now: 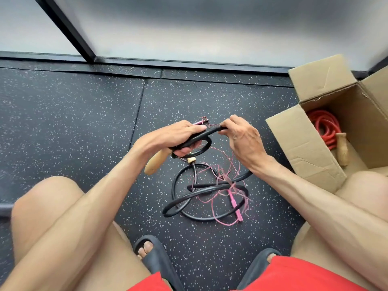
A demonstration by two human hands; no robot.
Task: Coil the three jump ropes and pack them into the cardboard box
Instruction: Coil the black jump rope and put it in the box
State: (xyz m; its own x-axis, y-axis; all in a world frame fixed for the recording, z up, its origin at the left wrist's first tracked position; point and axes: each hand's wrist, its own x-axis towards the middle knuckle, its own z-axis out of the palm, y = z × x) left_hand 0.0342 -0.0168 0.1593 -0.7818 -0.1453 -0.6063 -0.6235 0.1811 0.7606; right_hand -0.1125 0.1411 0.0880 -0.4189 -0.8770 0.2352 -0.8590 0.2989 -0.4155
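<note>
Gripping black rope [195,194] coil and wooden handle [154,163], left hand [180,136], right hand [241,136] pinching same rope.

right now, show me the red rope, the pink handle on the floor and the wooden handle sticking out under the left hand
red rope [324,128]: head view, middle of the coil
pink handle [235,206]: head view, middle of the shaft
wooden handle [156,163]: head view, bare rounded part

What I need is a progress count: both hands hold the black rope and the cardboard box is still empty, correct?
Not quite: the cardboard box is not empty. The head view shows the red rope coiled inside it, with a wooden handle beside it. The left hand and the right hand do both hold the black rope.
</note>
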